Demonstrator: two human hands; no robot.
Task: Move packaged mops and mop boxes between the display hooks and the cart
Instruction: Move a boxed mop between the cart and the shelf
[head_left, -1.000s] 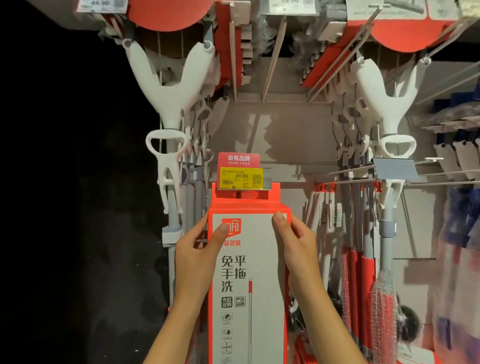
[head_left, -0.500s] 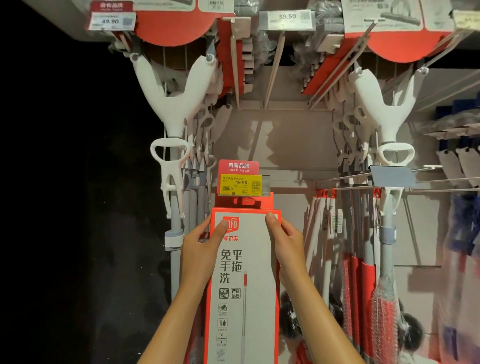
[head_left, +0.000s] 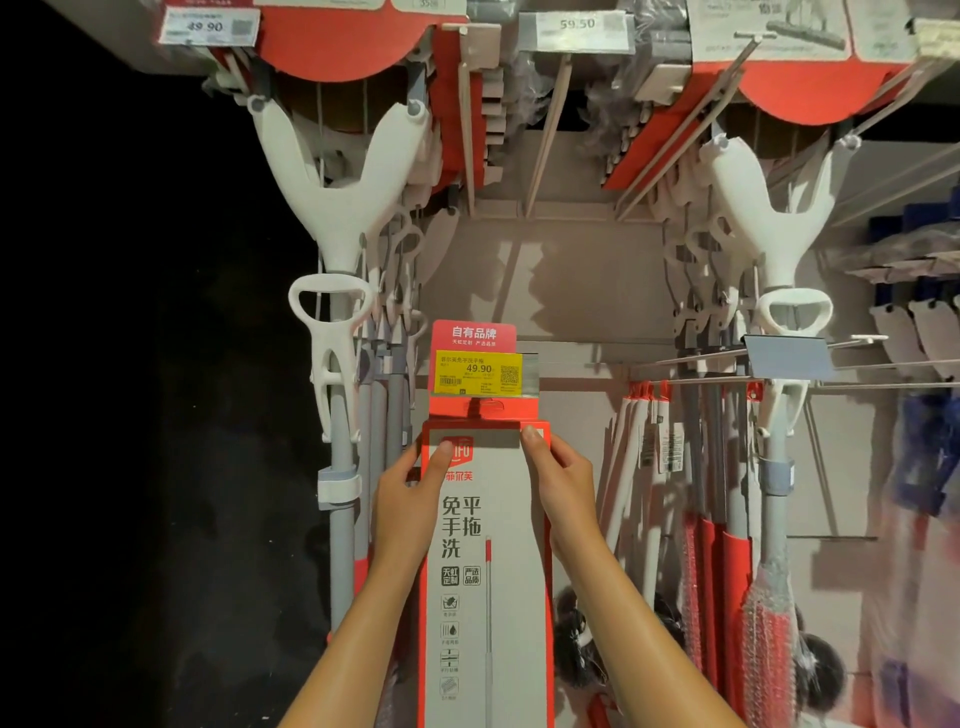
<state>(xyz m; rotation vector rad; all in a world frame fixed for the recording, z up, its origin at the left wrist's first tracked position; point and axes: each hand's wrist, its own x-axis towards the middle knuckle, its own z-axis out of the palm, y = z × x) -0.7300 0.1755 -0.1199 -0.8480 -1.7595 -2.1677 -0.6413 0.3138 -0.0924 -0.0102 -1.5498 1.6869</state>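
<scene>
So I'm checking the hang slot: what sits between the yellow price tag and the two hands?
Head view: the red hang tab of the mop box both hands grip.

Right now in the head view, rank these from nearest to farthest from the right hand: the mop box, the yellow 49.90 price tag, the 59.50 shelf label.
1. mop box: gripped at its upper edge by the right hand.
2. yellow 49.90 price tag: just above the box, up-left of the hand.
3. 59.50 shelf label: far overhead, top row.

"49.90" on yellow price tag (head_left: 478, 372); "免手洗平拖" on mop box (head_left: 485, 571)
</scene>
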